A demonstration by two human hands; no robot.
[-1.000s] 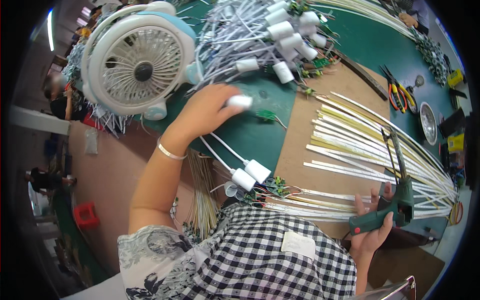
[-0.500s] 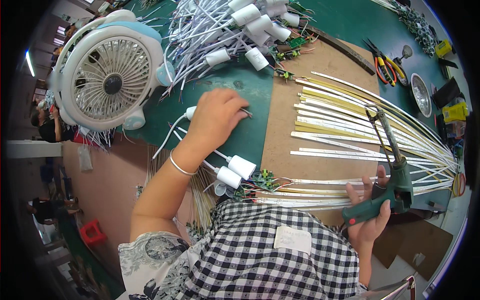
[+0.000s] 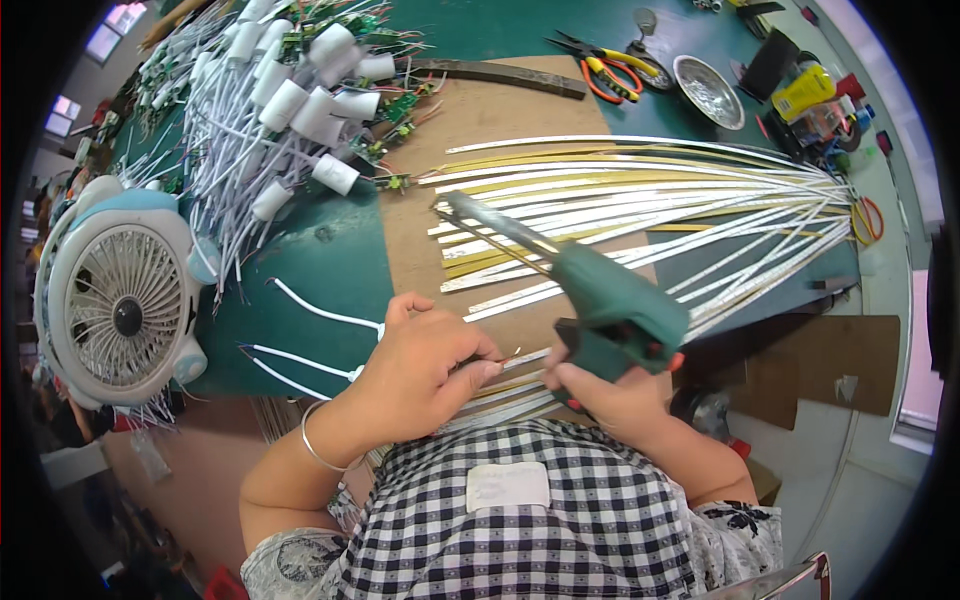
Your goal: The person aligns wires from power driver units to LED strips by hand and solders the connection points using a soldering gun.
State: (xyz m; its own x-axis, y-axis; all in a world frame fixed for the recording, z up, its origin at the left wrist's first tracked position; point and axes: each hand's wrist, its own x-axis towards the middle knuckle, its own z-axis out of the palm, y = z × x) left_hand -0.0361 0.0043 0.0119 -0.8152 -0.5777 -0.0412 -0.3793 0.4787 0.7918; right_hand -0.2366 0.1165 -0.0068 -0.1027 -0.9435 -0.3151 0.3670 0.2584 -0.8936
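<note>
Nearest, a black-and-white checked apron [image 3: 430,540] is bearing a pale patch [image 3: 508,486], whose faint marks are too weak to read. Just above it, the right hand [image 3: 615,400] is gripping a pistol-shaped tool [image 3: 620,305], its fingers wrapping round the handle and partly hidden. The tool's body is showing dull dark green, with a red spot at its lower rear; its worn grey barrel is pointing up and leftward over the strips, a slender rod running alongside.

The left hand [image 3: 420,365], wearing a bangle [image 3: 318,445] at the wrist, is pinching a thin wire [image 3: 514,353] between thumb and forefinger, at the end of a narrow white strip [image 3: 530,362] near the apron.

Beyond the hands, white and yellowish strips [image 3: 560,215] are fanning across a brown board [image 3: 415,240], their ends converging at the right. White cables [image 3: 325,310] are lying left of the left hand, and a white-and-blue fan [image 3: 125,300] is standing farther left.

Farther off, white cylinders [image 3: 285,105] are piling up with cables and green circuit boards. Pliers [image 3: 603,68] are resting beside a metal bowl [image 3: 710,92], and beyond it a yellow container [image 3: 803,93] is showing dark print, too small to read.
</note>
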